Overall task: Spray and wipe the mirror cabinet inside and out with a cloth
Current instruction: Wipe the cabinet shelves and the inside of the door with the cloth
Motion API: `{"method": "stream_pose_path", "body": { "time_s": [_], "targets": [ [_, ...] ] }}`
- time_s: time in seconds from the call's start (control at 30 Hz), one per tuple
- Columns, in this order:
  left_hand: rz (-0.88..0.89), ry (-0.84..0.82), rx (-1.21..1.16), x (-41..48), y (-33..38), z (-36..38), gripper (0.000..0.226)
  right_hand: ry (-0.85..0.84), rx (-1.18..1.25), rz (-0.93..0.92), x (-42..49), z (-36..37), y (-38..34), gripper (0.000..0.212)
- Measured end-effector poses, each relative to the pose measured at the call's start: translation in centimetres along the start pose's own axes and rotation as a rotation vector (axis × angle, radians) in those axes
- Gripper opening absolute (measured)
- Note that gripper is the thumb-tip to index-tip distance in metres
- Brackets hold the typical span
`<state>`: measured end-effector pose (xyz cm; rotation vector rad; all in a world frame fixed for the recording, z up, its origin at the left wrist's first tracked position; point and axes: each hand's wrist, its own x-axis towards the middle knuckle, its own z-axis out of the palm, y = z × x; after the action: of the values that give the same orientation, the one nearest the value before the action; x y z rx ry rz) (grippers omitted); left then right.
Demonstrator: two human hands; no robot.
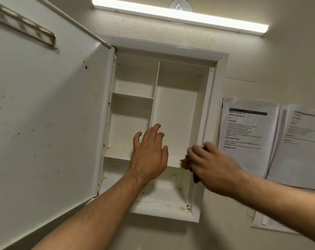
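Two hands reach into one open mirror cabinet (222,58): the left hand (149,152) is raised with fingers spread and holding nothing, while the right hand (213,166) grips one brown cloth (185,164) against the shelf edge at the cabinet's right wall. Its single door (44,114) hangs open at left. Two printed sheets (246,134) are on the wall at right, and one light strip (180,15) glows above.

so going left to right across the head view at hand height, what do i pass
open cabinet door → left hand → cloth → right hand gripping it → printed sheets
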<state>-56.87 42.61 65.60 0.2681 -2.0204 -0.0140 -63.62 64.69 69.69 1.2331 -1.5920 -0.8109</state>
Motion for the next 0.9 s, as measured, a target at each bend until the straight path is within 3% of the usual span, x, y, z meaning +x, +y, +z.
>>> {"method": "stream_pose_path", "body": {
  "time_s": [0.03,0.1,0.2,0.27,0.37,0.5,0.63,0.73,0.8,0.9],
  "targets": [
    [0.011,0.003,0.009,0.0,-0.1,-0.1,0.043,0.041,-0.044,0.021,0.5,-0.4,1.6,0.037],
    [0.028,0.012,0.024,0.3,-0.1,-0.2,0.042,0.191,-0.157,0.243,2.4,-2.0,7.2,0.038],
    [-0.001,0.03,0.067,0.6,0.6,-0.1,0.043,0.217,-0.201,0.572,4.9,-4.3,13.8,0.04],
    [0.009,0.051,0.092,0.7,1.3,0.0,0.045,0.205,-0.228,0.592,5.5,-3.2,12.1,0.048],
    [0.077,0.071,0.087,0.8,2.0,-0.3,0.047,0.133,-0.166,0.449,3.4,-0.7,3.7,0.062],
    [0.087,0.078,0.051,1.1,2.5,-1.4,0.047,-0.078,-0.146,0.2,-0.7,0.8,-1.2,0.049],
    [0.097,0.088,0.023,2.1,3.1,-2.0,0.045,0.156,-0.154,0.424,2.8,-2.4,8.1,0.05],
    [0.078,0.091,-0.005,2.8,3.9,-2.0,0.047,0.201,-0.098,0.669,6.7,-5.2,14.4,0.052],
    [0.062,0.064,-0.017,2.9,4.2,-1.7,0.05,0.229,-0.062,0.714,8.0,-4.5,13.6,0.051],
    [0.058,0.042,-0.019,1.9,3.7,-1.1,0.053,0.224,0.032,0.716,6.1,-1.0,6.9,0.053]
  ]
}}
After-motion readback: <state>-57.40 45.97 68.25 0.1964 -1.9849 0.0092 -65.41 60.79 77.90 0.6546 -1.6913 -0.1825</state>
